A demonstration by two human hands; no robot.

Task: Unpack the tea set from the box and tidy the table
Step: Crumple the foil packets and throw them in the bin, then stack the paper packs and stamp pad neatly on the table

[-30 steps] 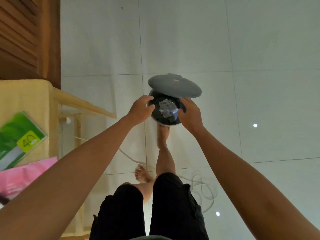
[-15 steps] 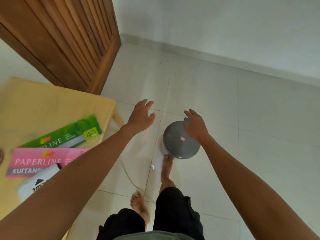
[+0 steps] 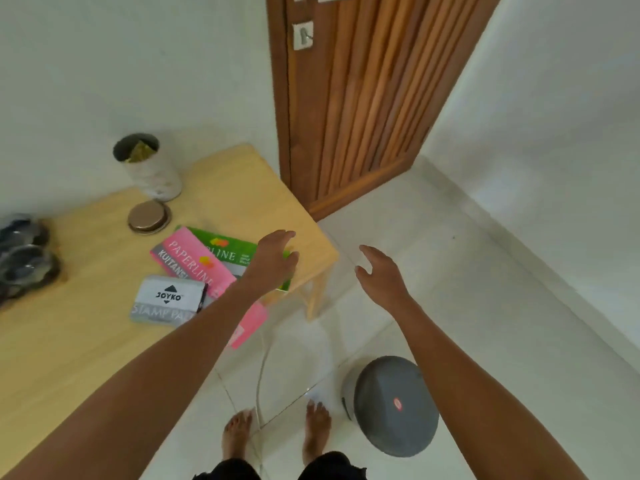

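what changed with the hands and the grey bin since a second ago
Both hands let go of the grey bin: a second ago they held its rim with the lid up; now the lid is shut and the bin stands alone on the floor. The left hand has moved over the table edge above the green pack; the right hand hangs open in the air. Both stay empty.

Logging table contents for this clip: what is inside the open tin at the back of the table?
The open tin shows yellowish-gold packets near its rim. What they are and what lies deeper is hidden by the tin's wall and shadow. A round lid, probably its own, lies on the table beside it.
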